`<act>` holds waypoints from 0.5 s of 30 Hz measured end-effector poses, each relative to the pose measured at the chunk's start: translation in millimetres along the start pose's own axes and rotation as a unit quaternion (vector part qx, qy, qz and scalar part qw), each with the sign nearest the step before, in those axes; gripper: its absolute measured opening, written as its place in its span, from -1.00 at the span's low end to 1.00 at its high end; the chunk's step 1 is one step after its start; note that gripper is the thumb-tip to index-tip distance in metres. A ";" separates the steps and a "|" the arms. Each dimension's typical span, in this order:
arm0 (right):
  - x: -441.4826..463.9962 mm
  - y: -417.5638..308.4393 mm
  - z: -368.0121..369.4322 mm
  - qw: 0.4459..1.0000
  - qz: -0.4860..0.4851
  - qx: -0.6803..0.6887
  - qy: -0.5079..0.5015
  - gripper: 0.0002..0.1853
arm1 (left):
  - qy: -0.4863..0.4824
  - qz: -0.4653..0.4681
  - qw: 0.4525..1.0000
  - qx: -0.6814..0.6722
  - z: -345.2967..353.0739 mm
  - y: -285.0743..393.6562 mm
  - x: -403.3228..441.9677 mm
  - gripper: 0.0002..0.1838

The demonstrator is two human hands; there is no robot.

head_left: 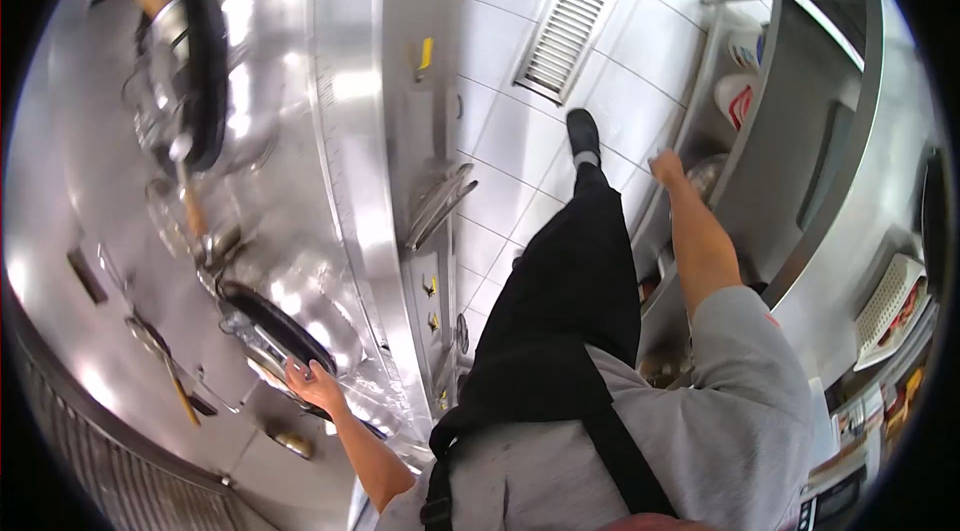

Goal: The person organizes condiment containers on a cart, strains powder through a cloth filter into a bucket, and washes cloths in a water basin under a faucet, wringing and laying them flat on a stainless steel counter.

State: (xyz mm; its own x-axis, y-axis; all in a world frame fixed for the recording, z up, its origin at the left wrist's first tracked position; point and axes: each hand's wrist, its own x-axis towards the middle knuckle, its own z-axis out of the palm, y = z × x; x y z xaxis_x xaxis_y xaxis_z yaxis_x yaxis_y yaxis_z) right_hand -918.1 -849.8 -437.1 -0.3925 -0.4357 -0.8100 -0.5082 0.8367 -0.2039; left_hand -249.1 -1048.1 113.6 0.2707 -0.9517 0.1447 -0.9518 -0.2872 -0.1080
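My left hand (pixel 315 386) is over the steel stove at the lower left, beside a dark wok (pixel 275 321). Its fingers look spread, and nothing shows in them; whether they touch the metal near the wok cannot be made out. My right hand (pixel 665 168) hangs out over the floor at the front edge of a steel counter with shelves (pixel 790 161). Its fingers are curled in, with no object seen in them. A second dark wok (pixel 200 66) sits farther along the stove, with a ladle (pixel 182 148) near it.
A floor drain grate (pixel 580 11) runs through the white tiles ahead. Yellow-marked knobs (pixel 427 56) line the stove front, where metal handles (pixel 440 206) jut out. Containers (pixel 737 96) stand on the right-hand shelf. A white basket (pixel 890 311) is at the far right.
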 end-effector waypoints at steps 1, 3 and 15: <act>-1.1 4.7 21.7 0.999 -0.044 -0.020 0.024 -0.52 | 0.016 -0.015 0.999 -0.026 -2.2 -12.9 -13.0 -0.47; -22.3 -8.6 32.1 0.996 -0.084 -0.027 0.009 -0.54 | 0.041 -0.059 0.995 -0.062 1.0 -69.6 -43.8 -0.44; -210.9 -206.9 75.4 0.946 -0.259 0.158 -0.111 -0.68 | 0.241 -0.364 0.864 -0.252 47.6 -373.0 -306.6 -0.41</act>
State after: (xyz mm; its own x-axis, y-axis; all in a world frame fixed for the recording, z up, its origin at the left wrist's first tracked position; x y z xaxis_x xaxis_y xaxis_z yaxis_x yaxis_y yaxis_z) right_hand -672.3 -906.0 -265.5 0.0345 -0.7633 -0.6451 -0.3194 0.6032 -0.7308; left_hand 29.8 -654.3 62.7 0.8479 -0.3492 0.3989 -0.5296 -0.5907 0.6088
